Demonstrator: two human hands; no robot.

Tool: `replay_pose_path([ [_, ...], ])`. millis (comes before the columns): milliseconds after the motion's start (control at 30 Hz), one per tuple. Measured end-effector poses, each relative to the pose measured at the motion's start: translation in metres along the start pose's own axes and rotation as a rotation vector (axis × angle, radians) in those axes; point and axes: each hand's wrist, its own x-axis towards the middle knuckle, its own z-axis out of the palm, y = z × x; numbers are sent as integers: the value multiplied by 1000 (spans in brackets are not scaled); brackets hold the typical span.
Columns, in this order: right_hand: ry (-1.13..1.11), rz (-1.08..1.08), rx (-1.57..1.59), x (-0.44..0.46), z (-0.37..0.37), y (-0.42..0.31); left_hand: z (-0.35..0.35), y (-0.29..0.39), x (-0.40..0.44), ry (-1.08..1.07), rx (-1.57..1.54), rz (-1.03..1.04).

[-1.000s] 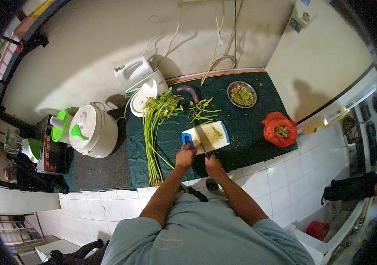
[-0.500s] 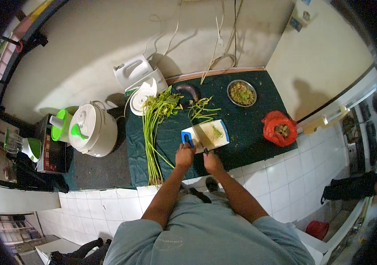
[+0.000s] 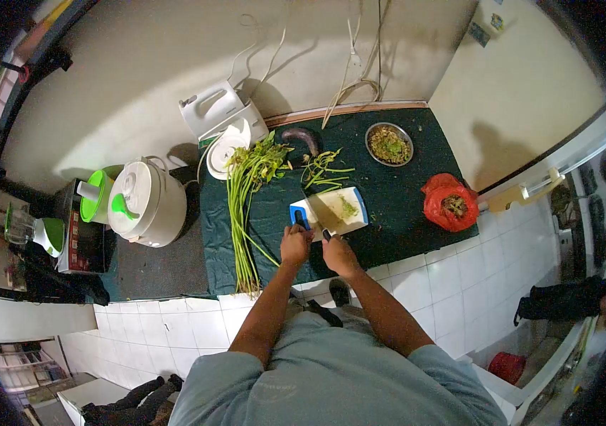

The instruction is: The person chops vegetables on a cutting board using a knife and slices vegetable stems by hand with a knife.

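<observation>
My right hand (image 3: 341, 255) is closed around the dark handle of a knife (image 3: 326, 234). Its blade lies over the white cutting board (image 3: 342, 222), which has blue ends. At the board's lower left corner, my left hand (image 3: 296, 245) has its fingers curled together; whatever they pinch is too small to make out. Chopped green bits (image 3: 348, 207) lie on the right half of the board. Just behind it are loose cut green stems (image 3: 324, 170). A long bunch of leafy green stalks (image 3: 242, 213) stretches along the cloth to the left of my hands.
At the back right stands a metal bowl (image 3: 389, 145) of chopped greens. A red plastic bag (image 3: 449, 204) with scraps sits near the right edge. An eggplant (image 3: 301, 137) and a white hand mixer (image 3: 212, 106) are by the wall. Farther left is a white rice cooker (image 3: 157, 206).
My right hand and the knife have shifted slightly left and up, closer to my left hand. My left hand has barely moved, rising a little in view.
</observation>
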Motion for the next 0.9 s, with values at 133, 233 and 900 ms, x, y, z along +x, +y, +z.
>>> replay_pose_path([
  [133,85,22,-97,-17,29,17,8,-6,-1,-10,-15,14],
  [233,67,65,-112,-1,12,1,7,-4,-3,59,5,45],
  [900,25,-9,-209,-46,4,8,6,-32,4,-70,-57,95],
])
